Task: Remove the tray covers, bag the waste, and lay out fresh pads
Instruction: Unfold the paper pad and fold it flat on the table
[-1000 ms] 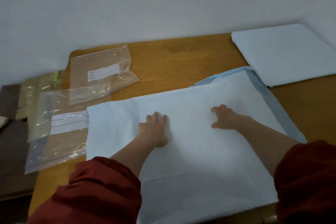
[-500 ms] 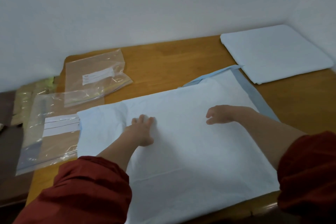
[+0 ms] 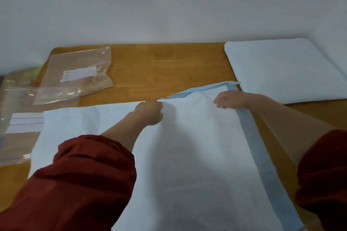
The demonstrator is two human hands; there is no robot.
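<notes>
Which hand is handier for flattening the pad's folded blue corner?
Likely the right hand: it sits beside the folded blue corner; the left hand holds the pad midway along its far edge.

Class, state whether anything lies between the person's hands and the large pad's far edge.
Nothing visible does: the left hand and the right hand both grip the pad along that far edge.

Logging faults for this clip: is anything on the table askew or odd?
The pad's far right corner is folded over, blue backing showing, so it lies uneven. Nothing else stands out.
</notes>
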